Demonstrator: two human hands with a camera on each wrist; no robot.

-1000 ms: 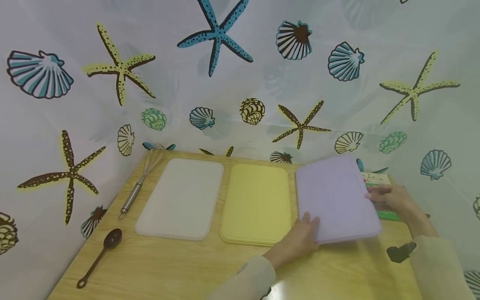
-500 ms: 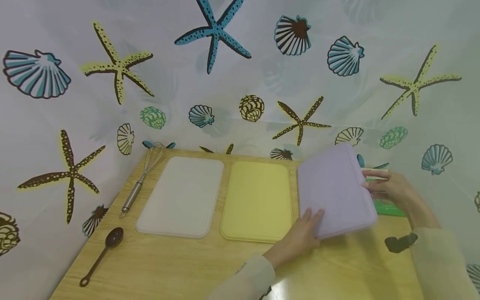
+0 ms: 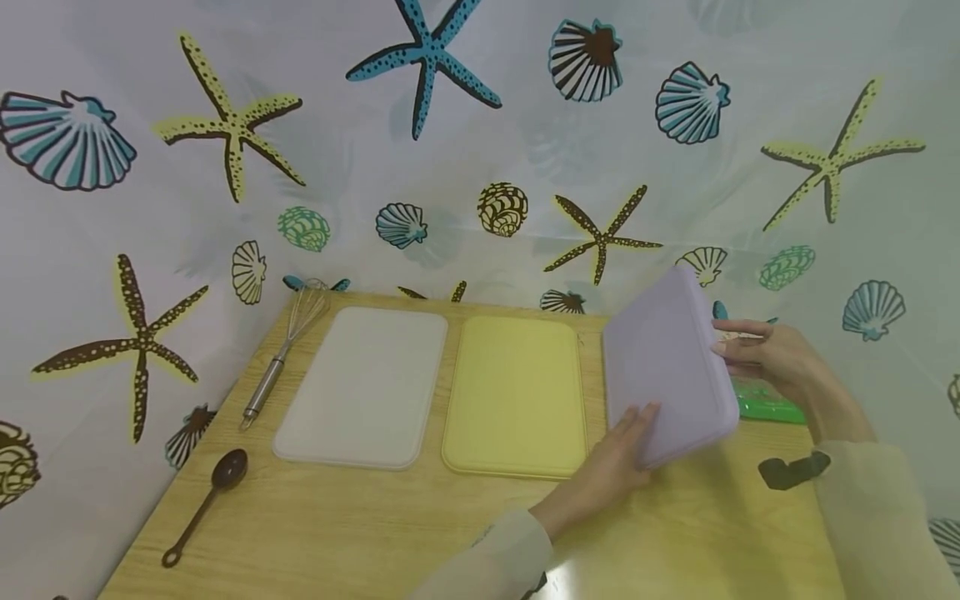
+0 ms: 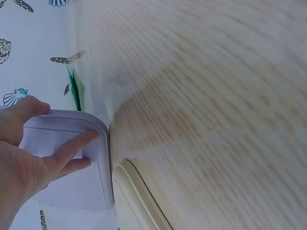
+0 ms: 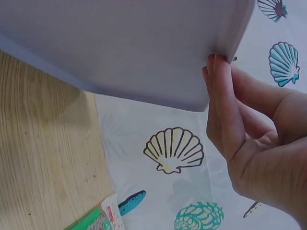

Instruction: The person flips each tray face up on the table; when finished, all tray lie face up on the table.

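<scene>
A lilac rectangular board (image 3: 660, 375) with rounded corners stands tilted up on its left side, at the right of the table. My left hand (image 3: 615, 458) holds its near edge; in the left wrist view the fingers (image 4: 79, 143) lie across its face and the thumb reaches its edge. My right hand (image 3: 783, 362) pinches the raised right edge, as the right wrist view also shows with the fingertips (image 5: 218, 64). To the left lie a yellow board (image 3: 517, 396) and a white board (image 3: 363, 387), both flat.
A whisk (image 3: 281, 350) and a dark brown spoon (image 3: 213, 500) lie on the table's left side. Partly behind the lilac board is a green and white packet (image 3: 768, 404). A curtain (image 3: 480, 108) printed with shells and starfish hangs close around the wooden table (image 3: 360, 533).
The lilac board's right side has risen, so it stands steeper. My right hand moved up and left with that edge; my left hand shifted slightly rightward. The other boards lie as before.
</scene>
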